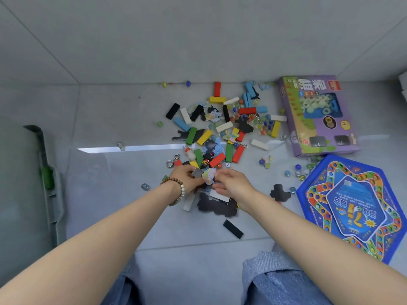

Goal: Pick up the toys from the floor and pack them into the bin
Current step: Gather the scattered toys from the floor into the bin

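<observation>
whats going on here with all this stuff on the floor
A person is gathering toys from a scattered pile on the floor. The left hand grips a colourful puzzle piece, and the right hand touches it. Blocks, marbles, a purple game box and a blue game board still lie loose.

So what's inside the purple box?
Through the window of the purple box you can see pale round pieces sitting in a blue tray. Anything else inside is hidden by the cardboard.
</observation>
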`<state>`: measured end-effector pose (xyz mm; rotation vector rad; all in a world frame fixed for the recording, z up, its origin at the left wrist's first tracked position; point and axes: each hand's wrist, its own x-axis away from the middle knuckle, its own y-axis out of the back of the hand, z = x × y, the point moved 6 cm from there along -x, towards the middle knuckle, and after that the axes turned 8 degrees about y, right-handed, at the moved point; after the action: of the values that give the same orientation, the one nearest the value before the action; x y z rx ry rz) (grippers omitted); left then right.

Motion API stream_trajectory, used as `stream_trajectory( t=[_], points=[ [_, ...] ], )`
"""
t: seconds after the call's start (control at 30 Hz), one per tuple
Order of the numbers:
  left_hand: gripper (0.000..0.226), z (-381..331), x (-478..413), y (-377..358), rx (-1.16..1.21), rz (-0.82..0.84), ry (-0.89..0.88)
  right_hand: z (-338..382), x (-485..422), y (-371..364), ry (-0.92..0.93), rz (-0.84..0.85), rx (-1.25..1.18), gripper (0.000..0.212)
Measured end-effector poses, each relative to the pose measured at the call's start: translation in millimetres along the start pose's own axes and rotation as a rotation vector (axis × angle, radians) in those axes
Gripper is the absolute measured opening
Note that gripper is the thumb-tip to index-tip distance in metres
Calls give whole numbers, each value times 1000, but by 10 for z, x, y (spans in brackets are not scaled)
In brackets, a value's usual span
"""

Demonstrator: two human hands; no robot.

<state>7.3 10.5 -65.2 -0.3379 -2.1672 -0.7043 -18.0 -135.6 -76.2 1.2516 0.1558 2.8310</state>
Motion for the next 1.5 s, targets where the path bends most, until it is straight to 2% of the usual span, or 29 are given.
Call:
stream_trajectory(
  t=[0.07, 0.2, 0.33, 0.43, 0.5, 0.57, 0.63, 0.8, 0.97, 1.07, 1.2, 1.33, 1.4, 1.5],
  points=[
    [34, 40, -29, -1, 48, -12, 9, -9, 39, 7, -7, 15, -34, 11],
    [25, 51, -50, -17, 172, 22, 35, 6, 99, 22, 1, 58, -63, 20],
    [29, 47, -40, -71, 324, 70, 79, 39, 140, -10, 5, 147, -10, 24],
    [12, -2, -34, 26, 349, 100, 81, 141, 68, 102, 109, 46, 68, 18],
    [16, 17, -79, 180, 417, 96, 105, 275, 6, 200, 231, -60, 126, 12],
    [7, 52, -109, 368, 492, 64, 101, 389, -72, 220, 312, -126, 184, 17],
    [4, 119, -115, 476, 604, 73, 106, 451, -118, 123, 320, -154, 232, 27],
    [21, 307, -70, 468, 924, 218, 198, 492, -182, -152, 377, -281, 515, 36],
    [26, 306, -39, 468, 1085, 323, 242, 522, -124, -320, 430, -337, 601, 33],
    [19, 288, -22, 453, 1136, 366, 267, 539, -144, -326, 439, -325, 579, 32],
    [24, 314, -38, 425, 1122, 383, 277, 582, -166, -332, 439, -274, 557, 32],
    [26, 327, -45, 401, 1105, 370, 286, 650, -132, -265, 441, -263, 385, 34],
    [29, 301, -36, 364, 1102, 385, 290, 731, -59, -327, 472, -189, 286, 33],
    [38, 224, -4, 290, 1133, 440, 299, 796, 105, -538, 490, 34, 116, 34]
  ],
)
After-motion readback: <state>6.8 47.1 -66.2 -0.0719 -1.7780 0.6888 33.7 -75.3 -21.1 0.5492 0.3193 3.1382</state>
